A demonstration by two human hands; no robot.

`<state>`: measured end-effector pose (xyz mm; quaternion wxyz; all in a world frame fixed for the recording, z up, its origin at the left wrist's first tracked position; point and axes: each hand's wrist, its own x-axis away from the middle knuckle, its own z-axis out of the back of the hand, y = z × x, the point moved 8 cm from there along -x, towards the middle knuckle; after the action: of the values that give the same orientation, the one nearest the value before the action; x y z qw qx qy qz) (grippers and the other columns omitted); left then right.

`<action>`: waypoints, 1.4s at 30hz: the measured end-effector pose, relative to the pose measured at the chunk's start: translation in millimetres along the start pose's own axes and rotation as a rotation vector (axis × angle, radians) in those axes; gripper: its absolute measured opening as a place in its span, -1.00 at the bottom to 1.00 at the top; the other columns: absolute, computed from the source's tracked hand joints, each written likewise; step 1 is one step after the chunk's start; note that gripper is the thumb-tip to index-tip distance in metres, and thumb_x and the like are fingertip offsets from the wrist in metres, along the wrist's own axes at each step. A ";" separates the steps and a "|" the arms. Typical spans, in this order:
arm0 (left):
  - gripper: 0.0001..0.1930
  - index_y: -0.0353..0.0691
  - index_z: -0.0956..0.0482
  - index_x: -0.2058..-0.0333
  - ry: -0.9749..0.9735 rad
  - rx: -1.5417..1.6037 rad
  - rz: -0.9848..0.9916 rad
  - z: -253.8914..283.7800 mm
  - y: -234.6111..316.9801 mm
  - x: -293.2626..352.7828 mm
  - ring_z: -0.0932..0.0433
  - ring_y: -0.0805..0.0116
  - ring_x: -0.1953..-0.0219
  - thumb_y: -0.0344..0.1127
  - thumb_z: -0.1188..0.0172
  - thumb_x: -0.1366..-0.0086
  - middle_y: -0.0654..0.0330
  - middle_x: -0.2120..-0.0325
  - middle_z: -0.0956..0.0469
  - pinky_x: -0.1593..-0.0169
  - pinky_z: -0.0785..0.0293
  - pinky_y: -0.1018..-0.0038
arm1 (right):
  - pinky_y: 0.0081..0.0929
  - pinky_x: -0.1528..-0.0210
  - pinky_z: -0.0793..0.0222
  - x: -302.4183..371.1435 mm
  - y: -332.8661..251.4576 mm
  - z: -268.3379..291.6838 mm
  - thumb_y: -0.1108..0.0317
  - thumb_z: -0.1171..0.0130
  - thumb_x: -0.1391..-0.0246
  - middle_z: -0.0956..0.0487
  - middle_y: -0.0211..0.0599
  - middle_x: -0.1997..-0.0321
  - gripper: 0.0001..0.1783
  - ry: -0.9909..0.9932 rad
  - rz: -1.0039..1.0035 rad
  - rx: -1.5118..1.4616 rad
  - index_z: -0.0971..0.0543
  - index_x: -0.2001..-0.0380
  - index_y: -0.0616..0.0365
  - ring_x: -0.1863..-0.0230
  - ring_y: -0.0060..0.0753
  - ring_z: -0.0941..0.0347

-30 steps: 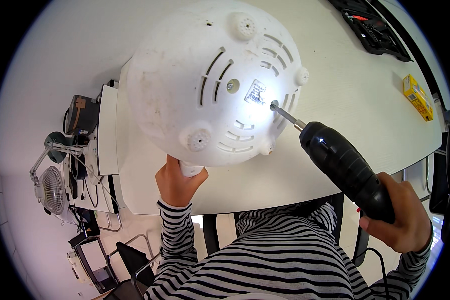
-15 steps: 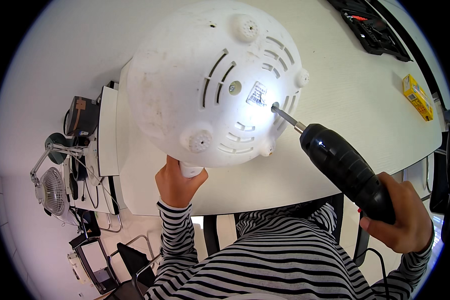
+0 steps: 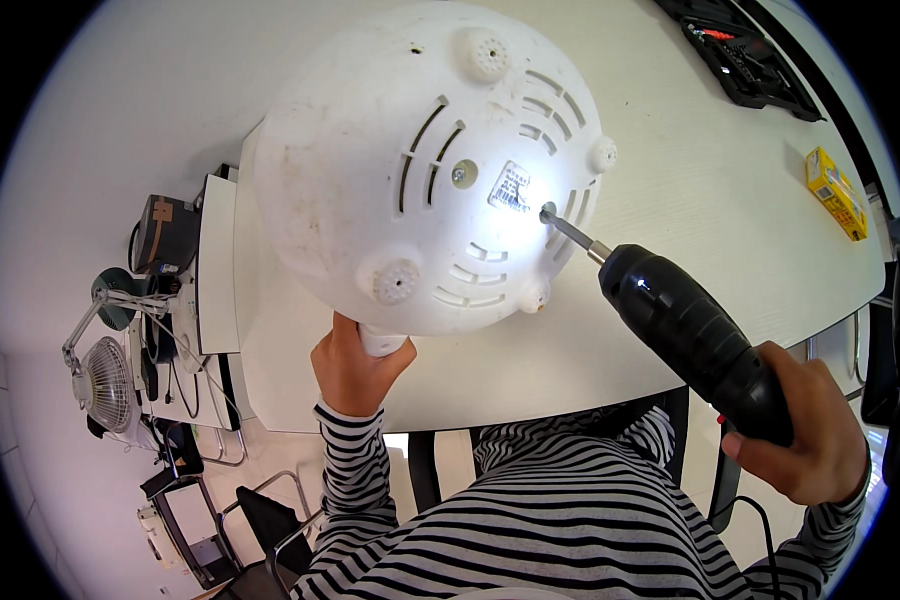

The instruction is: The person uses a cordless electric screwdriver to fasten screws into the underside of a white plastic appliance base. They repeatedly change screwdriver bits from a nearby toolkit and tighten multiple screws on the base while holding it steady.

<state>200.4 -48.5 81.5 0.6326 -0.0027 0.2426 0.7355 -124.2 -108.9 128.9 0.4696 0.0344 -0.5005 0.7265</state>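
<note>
A round white plastic appliance base (image 3: 340, 190) faces me with its vented underside, round feet and a small printed label. My left hand (image 3: 356, 366) is closed around a white stub below its lower edge; part of that grip is hidden. In my right hand (image 3: 810, 432) is a black electric screwdriver (image 3: 682, 325), held by its rear end. Its bit (image 3: 570, 232) reaches into a recessed screw hole at the right of the label, lit by a bright spot. Another recessed screw (image 3: 462, 174) shows left of the label.
The appliance is over a white table (image 3: 690, 180). An open black tool case (image 3: 750, 62) lies at the far right, with a yellow box (image 3: 836, 194) nearer. To the left stand a dark grey case (image 3: 163, 234), a wire-caged fan (image 3: 105, 384) and a black chair (image 3: 270, 522).
The white base has tilted or shifted very slightly to the left. The screwdriver's bit stays in the same hole, and both hands keep their grips.
</note>
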 end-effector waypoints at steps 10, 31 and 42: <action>-0.40 -0.32 -0.30 0.15 0.011 -0.019 -0.021 -0.2 -0.1 -0.3 -0.54 0.15 0.55 -0.33 -0.28 0.26 0.10 0.55 -0.53 0.47 -0.46 0.46 | -0.54 0.68 -0.31 -1.0 1.8 0.0 0.34 -0.22 0.38 -0.46 -0.20 0.71 -0.50 -0.010 -0.002 0.003 -0.32 0.31 0.38 0.80 -0.36 -0.37; -0.41 -0.32 -0.31 0.16 -0.002 -0.006 -0.006 -0.5 0.0 -2.0 -0.54 0.15 0.55 -0.33 -0.28 0.26 0.11 0.55 -0.53 0.46 -0.46 0.46 | -0.54 0.72 -0.26 -2.8 5.8 1.6 0.34 -0.22 0.39 -0.42 -0.20 0.74 -0.50 0.011 0.008 -0.018 -0.32 0.32 0.38 0.83 -0.36 -0.32; -0.42 -0.32 -0.31 0.16 -0.001 -0.011 -0.007 -0.7 1.4 -2.9 -0.55 0.17 0.54 -0.34 -0.28 0.25 0.11 0.54 -0.53 0.46 -0.46 0.47 | -0.54 0.72 -0.27 -1.9 2.4 3.2 0.34 -0.22 0.39 -0.42 -0.21 0.73 -0.50 0.018 0.014 0.020 -0.32 0.32 0.37 0.83 -0.37 -0.31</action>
<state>199.5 -51.6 82.3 0.6354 -0.0068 0.2383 0.7345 -126.2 -112.6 127.8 0.4684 0.0290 -0.4891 0.7352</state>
